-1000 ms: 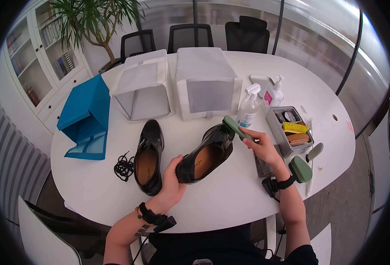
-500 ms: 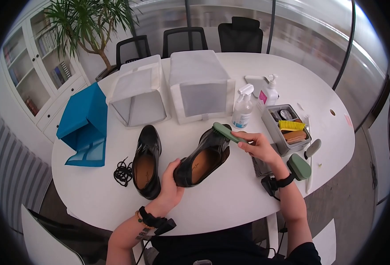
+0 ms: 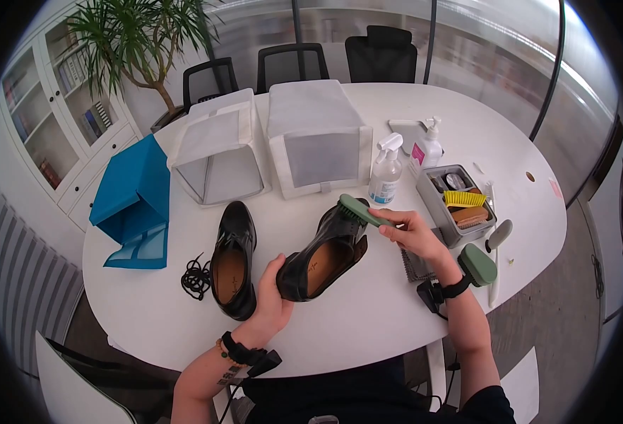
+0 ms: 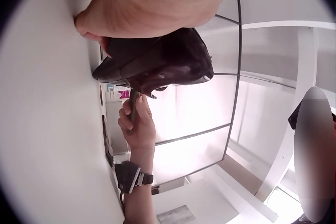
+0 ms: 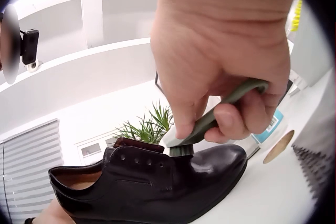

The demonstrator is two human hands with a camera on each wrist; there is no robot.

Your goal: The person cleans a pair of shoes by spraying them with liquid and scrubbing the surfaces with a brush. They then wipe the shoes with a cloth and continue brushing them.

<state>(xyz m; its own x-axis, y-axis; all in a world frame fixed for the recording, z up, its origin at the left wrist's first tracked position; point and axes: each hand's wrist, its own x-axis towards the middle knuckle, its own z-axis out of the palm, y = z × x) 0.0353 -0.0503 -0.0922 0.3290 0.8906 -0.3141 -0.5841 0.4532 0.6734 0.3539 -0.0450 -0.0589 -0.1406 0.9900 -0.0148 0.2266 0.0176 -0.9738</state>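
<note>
A black lace-up shoe without laces (image 3: pixel 299 274) is held at its heel by my left hand (image 3: pixel 272 305), thumb along the heel's side. My right hand (image 3: pixel 416 236) grips the handle of a green brush (image 3: pixel 358 209); in the right wrist view the brush's dark bristles (image 5: pixel 181 150) touch the shoe (image 5: pixel 136 182) just ahead of its eyelets. The second black shoe (image 3: pixel 233 268) stands upright on the table to the left, close to my left hand. Black laces (image 3: pixel 196 278) lie bundled beside it.
Behind the shoes stand two grey-white fabric boxes (image 3: pixel 220 152) and a blue one (image 3: pixel 133 191). A spray bottle (image 3: pixel 386 173), a pump bottle (image 3: pixel 428 147) and a grey bin of brushes (image 3: pixel 442 194) stand right. A dark grey cloth (image 3: pixel 417 266) lies under my right forearm.
The head view has shifted, so the table's contents appear slightly further left and lower. The brush has moved a little along the shoe's upper, from near the toe toward the eyelets. Both hands keep their holds.
</note>
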